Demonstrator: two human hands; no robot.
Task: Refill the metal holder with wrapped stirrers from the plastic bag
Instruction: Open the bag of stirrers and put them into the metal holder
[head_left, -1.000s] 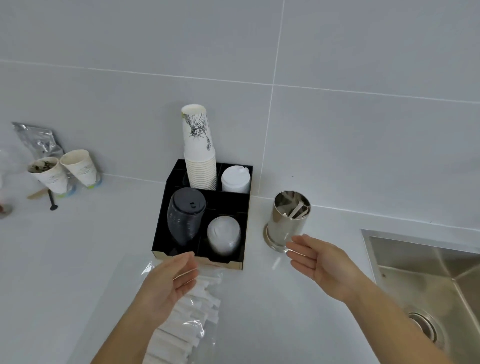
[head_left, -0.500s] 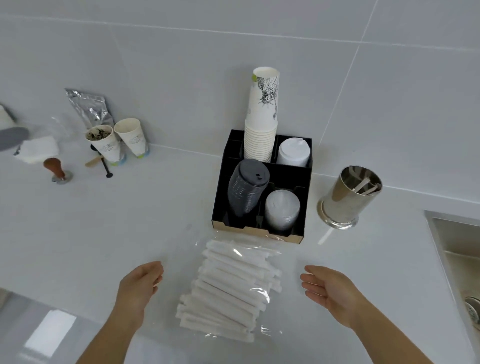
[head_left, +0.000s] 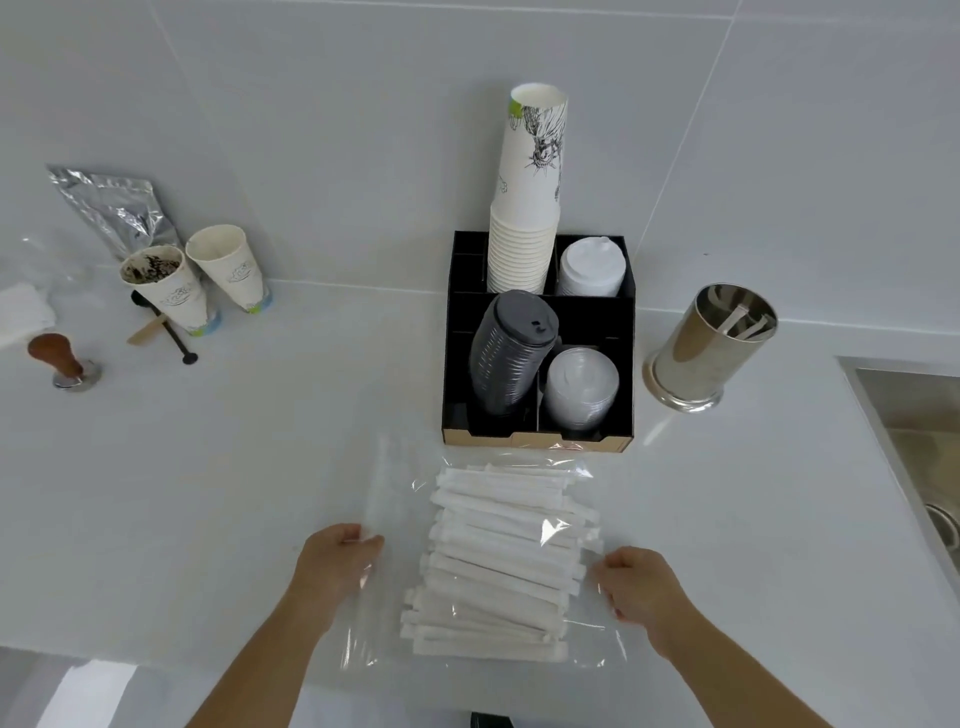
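The left hand (head_left: 332, 561) and right hand (head_left: 636, 582) are gripping opposite side edges of the clear plastic bag (head_left: 395, 519). White paper-wrapped stirrers (head_left: 498, 561) are lying crosswise between them. The cylindrical polished metal holder (head_left: 698, 353) is standing far-right, nearer the right hand.

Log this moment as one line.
phase: grasping bag | left hand: on bag's left edge | right hand: on right edge | stirrers: in bag | holder: upright, few stirrers inside
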